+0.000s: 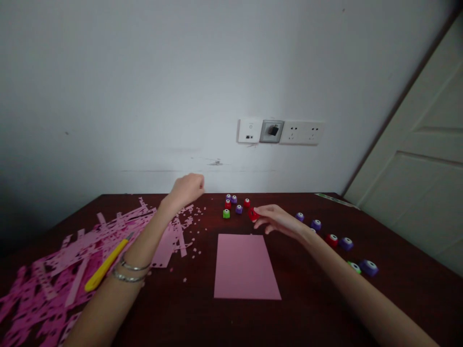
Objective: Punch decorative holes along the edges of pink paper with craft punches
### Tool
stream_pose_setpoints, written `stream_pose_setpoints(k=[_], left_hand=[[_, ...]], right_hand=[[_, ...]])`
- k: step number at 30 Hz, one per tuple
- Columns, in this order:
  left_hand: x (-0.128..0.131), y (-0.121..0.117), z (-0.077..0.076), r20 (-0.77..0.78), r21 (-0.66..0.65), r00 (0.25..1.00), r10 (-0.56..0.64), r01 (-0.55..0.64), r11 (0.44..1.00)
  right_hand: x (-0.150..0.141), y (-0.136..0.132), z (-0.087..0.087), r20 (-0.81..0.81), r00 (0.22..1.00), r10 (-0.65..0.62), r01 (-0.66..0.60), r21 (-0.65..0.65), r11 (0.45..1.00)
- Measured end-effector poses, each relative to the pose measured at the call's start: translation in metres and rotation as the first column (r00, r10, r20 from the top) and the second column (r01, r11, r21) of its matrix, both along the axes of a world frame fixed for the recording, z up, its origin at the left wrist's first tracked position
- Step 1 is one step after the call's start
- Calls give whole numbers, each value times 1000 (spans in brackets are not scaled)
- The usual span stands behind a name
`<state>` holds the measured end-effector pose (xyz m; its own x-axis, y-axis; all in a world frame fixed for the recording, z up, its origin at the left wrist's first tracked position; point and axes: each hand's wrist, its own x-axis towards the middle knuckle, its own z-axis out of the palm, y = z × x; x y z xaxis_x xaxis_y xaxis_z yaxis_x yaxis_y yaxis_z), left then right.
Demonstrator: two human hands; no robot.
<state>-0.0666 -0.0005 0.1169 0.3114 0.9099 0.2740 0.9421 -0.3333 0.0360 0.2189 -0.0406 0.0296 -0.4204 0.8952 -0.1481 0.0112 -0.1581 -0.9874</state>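
My left hand [188, 187] is closed in a fist, raised over the far part of the table. What it holds, if anything, is hidden. With thumb and fingers my right hand [275, 218] grips a small red craft punch [252, 214]. Just in front of that hand, a plain pink paper sheet [245, 267] lies flat. Beyond it several more small punches are grouped, among them a green punch [226, 213], a purple punch [239, 209] and a red punch [247, 203].
Punched pink paper strips [47, 279] pile up on the left, with a yellow craft knife [108, 262] on them. Tiny paper cutouts [195, 226] are scattered beside the pile. More punches, including a purple one [369, 267], sit around my right forearm. A wall [162, 96] stands behind.
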Motion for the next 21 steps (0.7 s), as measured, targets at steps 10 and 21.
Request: stream_pose_setpoints(k=[10,21], left_hand=[[-83,47,-20,-241,-230,890,386,-439,868],[-76,53,-32,-268,-200,881,389,-446,872]], right_hand=[[25,16,-17,-317,946,60,-88,-75,993],[23,3,-6,-392,849,353,-338,109,935]])
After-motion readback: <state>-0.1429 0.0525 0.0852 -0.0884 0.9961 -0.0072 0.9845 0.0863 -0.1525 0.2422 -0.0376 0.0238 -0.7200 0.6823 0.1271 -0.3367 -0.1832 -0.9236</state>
